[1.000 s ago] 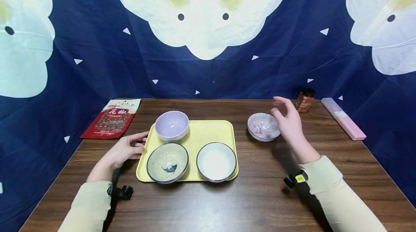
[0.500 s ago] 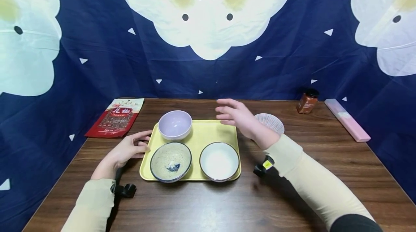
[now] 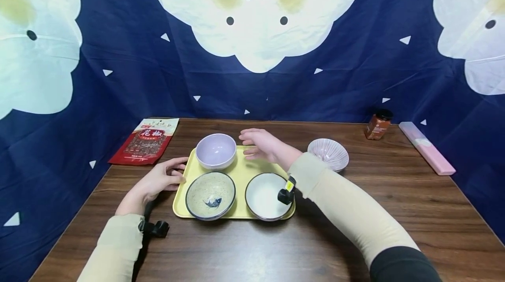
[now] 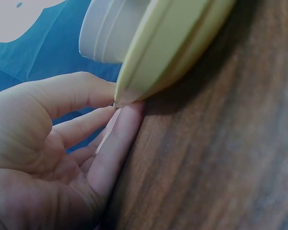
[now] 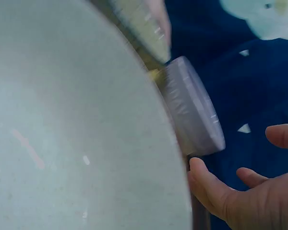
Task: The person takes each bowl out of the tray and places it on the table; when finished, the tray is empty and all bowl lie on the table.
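My left hand (image 3: 161, 180) is at the left edge of a yellow tray (image 3: 240, 203); in the left wrist view, its fingertips pinch the tray's rim from both sides. On the tray sit a lilac bowl (image 3: 216, 150) at the back left, a speckled bowl (image 3: 209, 190) with a blue fish at the front left, and a white bowl (image 3: 263, 194) with a dark rim at the front right. Over the tray's back right, my right hand (image 3: 266, 145) reaches toward the lilac bowl with spread fingers, holding nothing. The right wrist view shows its fingertips close to that bowl.
Right of the tray stands a striped bowl (image 3: 328, 152), partly behind my right sleeve. Further back are a jar (image 3: 378, 126) with a black lid and a long pink case (image 3: 428, 149). A red spice packet (image 3: 146, 142) lies at the back left. A blue cloth hangs behind the table.
My right hand has moved left from beside the striped bowl, across to the lilac bowl. My left hand has stayed at the tray's edge. The whole view has shifted slightly.
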`<action>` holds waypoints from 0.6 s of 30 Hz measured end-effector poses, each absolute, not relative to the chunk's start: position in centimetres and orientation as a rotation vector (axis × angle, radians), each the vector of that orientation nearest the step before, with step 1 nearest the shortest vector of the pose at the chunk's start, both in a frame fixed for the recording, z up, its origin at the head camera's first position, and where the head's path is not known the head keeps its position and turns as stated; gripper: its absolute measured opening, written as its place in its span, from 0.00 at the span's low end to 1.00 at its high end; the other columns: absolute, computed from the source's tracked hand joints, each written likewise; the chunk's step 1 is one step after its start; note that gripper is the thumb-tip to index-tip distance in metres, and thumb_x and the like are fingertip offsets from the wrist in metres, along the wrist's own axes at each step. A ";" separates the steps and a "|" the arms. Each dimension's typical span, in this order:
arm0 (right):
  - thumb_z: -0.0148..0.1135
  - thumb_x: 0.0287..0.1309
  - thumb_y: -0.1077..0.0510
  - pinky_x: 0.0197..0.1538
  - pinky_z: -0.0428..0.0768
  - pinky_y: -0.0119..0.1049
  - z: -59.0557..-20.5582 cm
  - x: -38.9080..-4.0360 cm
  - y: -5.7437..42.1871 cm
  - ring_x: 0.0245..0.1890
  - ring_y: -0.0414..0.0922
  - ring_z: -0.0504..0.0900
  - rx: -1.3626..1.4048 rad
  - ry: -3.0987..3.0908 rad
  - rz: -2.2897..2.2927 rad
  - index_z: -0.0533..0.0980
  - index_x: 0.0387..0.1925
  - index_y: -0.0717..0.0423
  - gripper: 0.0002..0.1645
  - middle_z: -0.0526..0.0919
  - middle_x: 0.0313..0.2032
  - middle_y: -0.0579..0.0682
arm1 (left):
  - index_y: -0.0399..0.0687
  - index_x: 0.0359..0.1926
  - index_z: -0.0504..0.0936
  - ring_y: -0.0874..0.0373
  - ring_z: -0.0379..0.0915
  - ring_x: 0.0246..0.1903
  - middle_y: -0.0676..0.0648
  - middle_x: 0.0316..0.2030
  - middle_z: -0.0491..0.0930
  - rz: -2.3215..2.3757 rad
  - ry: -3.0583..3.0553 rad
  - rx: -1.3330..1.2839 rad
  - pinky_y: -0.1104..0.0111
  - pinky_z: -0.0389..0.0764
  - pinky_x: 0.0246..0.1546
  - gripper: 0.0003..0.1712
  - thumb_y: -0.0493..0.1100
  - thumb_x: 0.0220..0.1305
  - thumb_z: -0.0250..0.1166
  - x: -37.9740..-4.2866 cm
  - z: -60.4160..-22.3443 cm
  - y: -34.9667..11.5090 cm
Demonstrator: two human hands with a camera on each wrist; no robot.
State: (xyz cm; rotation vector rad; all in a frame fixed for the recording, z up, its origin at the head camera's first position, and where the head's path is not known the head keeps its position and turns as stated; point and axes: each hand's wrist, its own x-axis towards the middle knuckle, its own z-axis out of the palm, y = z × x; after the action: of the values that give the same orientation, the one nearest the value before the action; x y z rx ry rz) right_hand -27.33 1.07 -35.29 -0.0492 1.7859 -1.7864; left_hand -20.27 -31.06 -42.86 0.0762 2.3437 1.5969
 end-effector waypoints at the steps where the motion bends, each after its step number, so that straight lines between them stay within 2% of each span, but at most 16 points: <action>1: 0.53 0.64 0.55 0.60 0.71 0.53 -35.5 -27.5 0.7 0.62 0.67 0.66 -0.036 1.795 -1.770 0.62 0.67 0.53 0.30 0.59 0.67 0.64 | 0.42 0.70 0.58 0.60 0.74 0.39 0.33 0.57 0.65 1.592 2.348 0.075 0.61 0.83 0.37 0.41 0.33 0.56 0.62 -20.3 -42.9 -31.1; 6: 0.53 0.64 0.56 0.58 0.73 0.53 -36.5 -27.5 -1.0 0.59 0.68 0.67 -0.019 1.819 -1.702 0.59 0.68 0.54 0.32 0.62 0.65 0.65 | 0.43 0.70 0.58 0.60 0.74 0.38 0.33 0.57 0.66 1.592 2.344 0.059 0.61 0.83 0.37 0.41 0.33 0.56 0.62 -20.1 -43.0 -31.1; 12: 0.50 0.62 0.64 0.53 0.76 0.53 -37.2 -27.2 -2.2 0.55 0.69 0.71 -0.010 1.802 -1.692 0.59 0.68 0.57 0.32 0.67 0.60 0.67 | 0.42 0.70 0.58 0.60 0.74 0.38 0.33 0.56 0.66 1.587 2.349 0.078 0.61 0.83 0.37 0.40 0.32 0.56 0.62 -20.1 -43.2 -31.1; 18: 0.47 0.61 0.71 0.50 0.79 0.48 -37.1 -27.1 -2.6 0.55 0.68 0.72 0.018 1.790 -1.727 0.59 0.68 0.57 0.34 0.66 0.60 0.67 | 0.43 0.70 0.58 0.60 0.74 0.39 0.33 0.57 0.65 1.585 2.350 0.081 0.60 0.83 0.38 0.41 0.32 0.56 0.62 -20.3 -43.1 -31.2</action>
State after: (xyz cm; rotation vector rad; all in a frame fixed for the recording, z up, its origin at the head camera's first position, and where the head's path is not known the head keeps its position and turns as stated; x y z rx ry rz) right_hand -27.08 -2.58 -37.10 0.0184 1.7903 -1.7268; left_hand -20.33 -31.19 -43.09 0.0805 2.3505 1.5854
